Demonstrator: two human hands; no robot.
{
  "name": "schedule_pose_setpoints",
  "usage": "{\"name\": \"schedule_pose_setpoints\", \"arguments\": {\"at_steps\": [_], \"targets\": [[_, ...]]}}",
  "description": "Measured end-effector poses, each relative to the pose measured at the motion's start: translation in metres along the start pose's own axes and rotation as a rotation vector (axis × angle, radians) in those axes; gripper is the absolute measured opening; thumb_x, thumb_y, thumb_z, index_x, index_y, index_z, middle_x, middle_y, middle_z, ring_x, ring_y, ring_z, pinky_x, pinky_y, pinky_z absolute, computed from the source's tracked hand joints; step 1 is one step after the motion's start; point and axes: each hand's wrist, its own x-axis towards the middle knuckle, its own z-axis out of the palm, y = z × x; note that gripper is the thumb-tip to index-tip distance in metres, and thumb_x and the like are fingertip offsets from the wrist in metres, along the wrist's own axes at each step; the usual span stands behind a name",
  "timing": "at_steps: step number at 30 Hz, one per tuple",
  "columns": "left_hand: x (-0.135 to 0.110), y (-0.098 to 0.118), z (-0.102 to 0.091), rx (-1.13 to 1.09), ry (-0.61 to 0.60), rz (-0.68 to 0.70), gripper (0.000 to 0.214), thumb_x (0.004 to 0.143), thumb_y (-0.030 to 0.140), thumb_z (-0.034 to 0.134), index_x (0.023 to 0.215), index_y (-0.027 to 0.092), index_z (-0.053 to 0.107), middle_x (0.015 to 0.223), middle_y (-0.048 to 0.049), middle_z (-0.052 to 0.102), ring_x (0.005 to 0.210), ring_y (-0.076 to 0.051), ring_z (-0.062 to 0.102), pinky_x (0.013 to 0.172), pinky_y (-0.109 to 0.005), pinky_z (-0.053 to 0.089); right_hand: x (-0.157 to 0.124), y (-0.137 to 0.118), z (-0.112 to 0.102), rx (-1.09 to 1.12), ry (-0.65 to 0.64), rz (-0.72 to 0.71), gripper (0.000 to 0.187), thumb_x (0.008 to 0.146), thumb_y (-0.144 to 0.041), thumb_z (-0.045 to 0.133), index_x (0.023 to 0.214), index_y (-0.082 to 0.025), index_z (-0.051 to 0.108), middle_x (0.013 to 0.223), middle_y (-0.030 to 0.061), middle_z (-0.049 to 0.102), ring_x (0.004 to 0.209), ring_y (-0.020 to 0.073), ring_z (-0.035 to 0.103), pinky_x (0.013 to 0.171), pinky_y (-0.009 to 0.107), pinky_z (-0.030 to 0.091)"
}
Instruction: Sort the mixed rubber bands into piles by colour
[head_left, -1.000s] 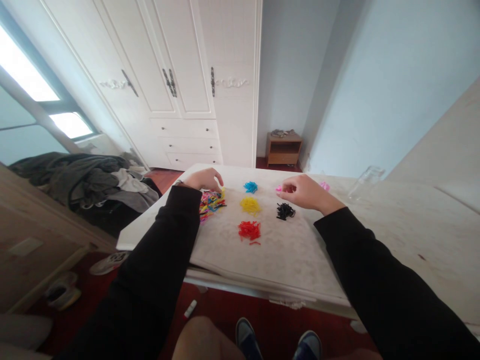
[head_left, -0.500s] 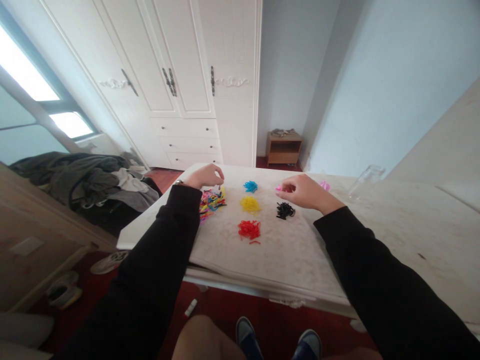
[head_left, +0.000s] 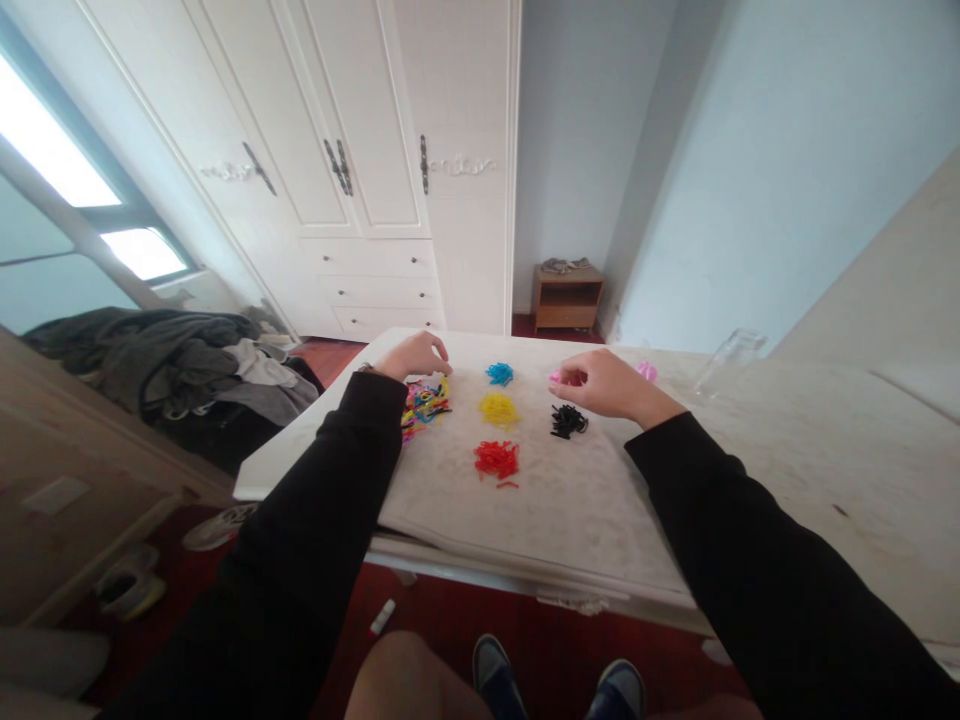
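Note:
My left hand [head_left: 415,354] hovers over the far edge of a mixed-colour pile of small rubber bands [head_left: 426,408], fingers curled together; anything in the pinch is too small to make out. My right hand [head_left: 598,382] is bent in a pinch at a few pink bands [head_left: 554,377], which show by the fingertips; whether it holds any I cannot tell. Just nearer than it lies a heap of black bands [head_left: 569,421]. Between the hands are blue bands [head_left: 499,374], yellow bands [head_left: 498,410] and red bands [head_left: 496,459], each in its own heap.
Beyond my right wrist sits something pink [head_left: 647,372], with a clear glass [head_left: 729,360] on its side or tilted farther right. The pale tabletop [head_left: 525,520] ends in a front edge above my knees. Clothes [head_left: 165,350] are heaped at left; a white wardrobe [head_left: 375,120] stands behind.
Both hands keep nearly the same places, the left slightly lower over the mixed pile. The view has shifted very slightly; the heaps look unchanged.

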Motion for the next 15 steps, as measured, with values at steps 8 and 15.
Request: {"name": "schedule_pose_setpoints", "arguments": {"at_steps": [8,15], "targets": [[0.0046,-0.0019,0.0071,-0.028,0.005,0.022,0.022,0.058,0.019,0.072,0.079,0.023,0.072,0.057,0.0033,0.067,0.063,-0.017,0.067,0.057,-0.022,0.044,0.0002,0.0002,0.0005,0.000,0.000,-0.002,0.028,0.085,-0.040,0.067,0.066,-0.019,0.064,0.070,0.0036,0.067,0.064,0.0149,0.053,0.062,0.031,0.032],[0.0021,0.0018,0.0054,-0.197,0.094,0.057,0.032,0.063,0.011,0.067,0.094,0.018,0.066,0.065,-0.0003,0.070,0.064,-0.016,0.066,0.056,-0.023,0.046,0.0007,-0.0017,0.0001,-0.014,-0.001,0.001,0.029,0.086,-0.039,0.067,0.065,-0.019,0.063,0.070,0.0033,0.066,0.064,0.0148,0.052,0.062,0.031,0.031]]}}
